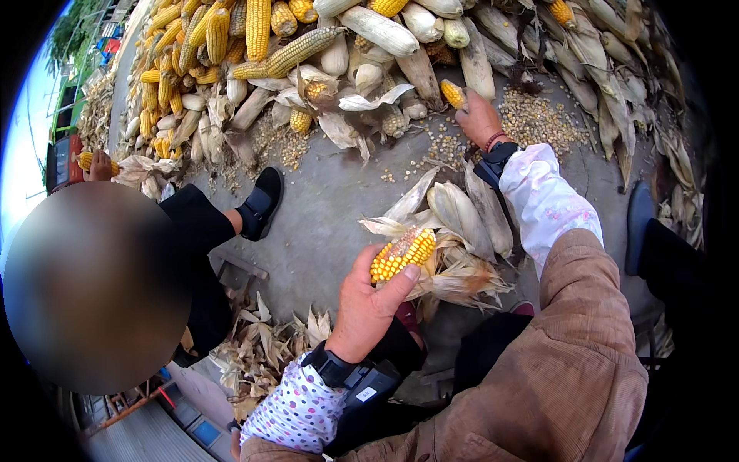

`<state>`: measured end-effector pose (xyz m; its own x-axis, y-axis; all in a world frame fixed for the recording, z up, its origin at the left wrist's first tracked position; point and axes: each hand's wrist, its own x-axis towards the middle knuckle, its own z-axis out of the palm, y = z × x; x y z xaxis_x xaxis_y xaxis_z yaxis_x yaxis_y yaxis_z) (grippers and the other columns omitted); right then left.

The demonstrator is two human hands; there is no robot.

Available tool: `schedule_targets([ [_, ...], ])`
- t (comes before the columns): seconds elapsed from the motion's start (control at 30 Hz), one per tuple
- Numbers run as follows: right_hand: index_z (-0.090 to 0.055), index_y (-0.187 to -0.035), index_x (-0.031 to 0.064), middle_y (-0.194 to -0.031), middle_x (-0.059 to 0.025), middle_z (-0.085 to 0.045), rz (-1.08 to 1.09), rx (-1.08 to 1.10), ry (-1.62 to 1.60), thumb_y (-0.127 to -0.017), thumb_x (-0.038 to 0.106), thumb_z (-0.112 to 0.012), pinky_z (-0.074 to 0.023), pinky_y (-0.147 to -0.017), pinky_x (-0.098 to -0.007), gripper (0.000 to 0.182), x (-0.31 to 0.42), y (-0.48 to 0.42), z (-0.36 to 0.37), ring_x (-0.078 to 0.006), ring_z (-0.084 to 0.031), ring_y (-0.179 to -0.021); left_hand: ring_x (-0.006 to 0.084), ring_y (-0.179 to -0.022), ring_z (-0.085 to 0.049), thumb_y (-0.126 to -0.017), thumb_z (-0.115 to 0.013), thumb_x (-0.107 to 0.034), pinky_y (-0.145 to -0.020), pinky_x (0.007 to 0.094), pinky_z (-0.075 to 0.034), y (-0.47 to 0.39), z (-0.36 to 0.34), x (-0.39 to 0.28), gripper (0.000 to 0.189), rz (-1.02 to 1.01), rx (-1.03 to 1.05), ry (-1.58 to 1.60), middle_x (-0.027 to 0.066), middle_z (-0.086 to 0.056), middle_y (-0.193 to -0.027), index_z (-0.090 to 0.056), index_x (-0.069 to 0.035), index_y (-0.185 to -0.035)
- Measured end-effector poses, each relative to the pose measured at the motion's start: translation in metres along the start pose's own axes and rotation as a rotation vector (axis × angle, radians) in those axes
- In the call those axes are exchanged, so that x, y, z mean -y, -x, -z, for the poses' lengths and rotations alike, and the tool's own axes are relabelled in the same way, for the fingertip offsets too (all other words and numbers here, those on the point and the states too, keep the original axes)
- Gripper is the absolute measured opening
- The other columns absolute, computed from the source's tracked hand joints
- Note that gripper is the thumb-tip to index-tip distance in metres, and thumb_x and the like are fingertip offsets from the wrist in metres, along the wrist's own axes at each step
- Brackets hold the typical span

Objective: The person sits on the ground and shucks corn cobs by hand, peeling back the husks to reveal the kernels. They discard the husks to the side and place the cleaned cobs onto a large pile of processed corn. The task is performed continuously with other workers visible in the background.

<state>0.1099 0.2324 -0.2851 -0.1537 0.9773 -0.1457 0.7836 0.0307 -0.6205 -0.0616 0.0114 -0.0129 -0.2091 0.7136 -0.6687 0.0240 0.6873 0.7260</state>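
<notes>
My left hand (366, 306) grips a yellow corn cob (404, 254) above the ground near the middle of the view. Kernels are gone from a patch on its upper side, where pale cob shows. Farther out, at the edge of the corn pile, my right hand (482, 120) holds the end of another piece of yellow corn (453, 94). Loose kernels (540, 121) lie scattered on the concrete beside that hand. Dry corn husks (462, 216) lie below the left hand's cob, between my feet and the pile.
A heap of husked yellow ears (216, 36) and ears in pale husks (381, 32) spans the top. A co-worker at the left has a hand (101, 166) on a yellow ear. That person's dark shoe (262, 202) stands on the concrete. Another person's shoe (639, 228) is at the right.
</notes>
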Motion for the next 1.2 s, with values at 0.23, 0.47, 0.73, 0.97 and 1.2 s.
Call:
schedule_targets([
  [0.23, -0.034, -0.133, 0.0106, -0.111, -0.0071, -0.055, -0.401, 0.673, -1.821, -0.076, 0.007, -0.051, -0.0472, -0.079, -0.0429, 0.06, 0.021, 0.126, 0.08, -0.0217, -0.058, -0.089, 0.0134, -0.077, -0.054, -0.086, -0.059, -0.025, -0.07, 0.0303, -0.045, -0.005, -0.009, 0.007, 0.047, 0.128, -0.061, 0.273, 0.0048, -0.054, -0.101, -0.038, -0.007, -0.124],
  [0.47, -0.024, -0.139, 0.0144, -0.128, -0.0077, -0.045, -0.259, 1.017, -1.993, -0.078, 0.013, -0.061, -0.0375, -0.097, -0.0491, 0.071, 0.105, 0.203, 0.104, -0.0256, -0.045, -0.118, 0.0182, -0.09, -0.053, -0.084, -0.063, -0.023, -0.081, 0.0274, -0.043, 0.014, -0.042, 0.025, 0.054, -0.138, -0.073, 0.143, 0.0113, -0.052, -0.107, -0.039, -0.001, -0.127],
  [0.73, -0.037, -0.131, 0.0099, -0.12, -0.006, -0.052, -0.163, 0.877, -2.062, -0.08, 0.013, -0.063, -0.0428, -0.094, -0.0406, 0.058, 0.132, 0.247, 0.133, -0.021, -0.052, -0.11, 0.0393, -0.114, -0.036, -0.083, -0.06, -0.035, -0.099, 0.0433, -0.028, 0.058, -0.06, 0.029, 0.072, -0.604, -0.353, -0.771, 0.0246, -0.037, -0.121, -0.031, 0.01, -0.13],
  [0.97, -0.04, -0.128, 0.0078, -0.115, -0.0074, -0.055, -0.201, 0.596, -2.009, -0.078, 0.013, -0.065, -0.0434, -0.092, -0.0424, 0.056, 0.07, 0.273, 0.172, -0.0226, -0.054, -0.105, 0.04, -0.117, -0.037, -0.079, -0.065, -0.028, -0.1, 0.0405, -0.033, 0.078, -0.079, 0.011, 0.077, -0.694, -0.098, -0.46, 0.0229, -0.029, -0.127, -0.023, 0.002, -0.135],
  [1.2, -0.04, -0.124, 0.0069, -0.116, -0.0123, -0.053, -0.996, 0.166, -1.796, -0.082, 0.008, -0.056, -0.0369, -0.092, -0.0557, 0.045, -0.144, 0.389, 0.124, -0.0314, -0.052, -0.105, 0.04, -0.112, -0.043, -0.078, -0.065, -0.021, -0.095, 0.0411, -0.037, 0.083, -0.07, 0.002, 0.061, -0.794, -0.102, -0.594, 0.0227, -0.034, -0.124, -0.037, 0.001, -0.127],
])
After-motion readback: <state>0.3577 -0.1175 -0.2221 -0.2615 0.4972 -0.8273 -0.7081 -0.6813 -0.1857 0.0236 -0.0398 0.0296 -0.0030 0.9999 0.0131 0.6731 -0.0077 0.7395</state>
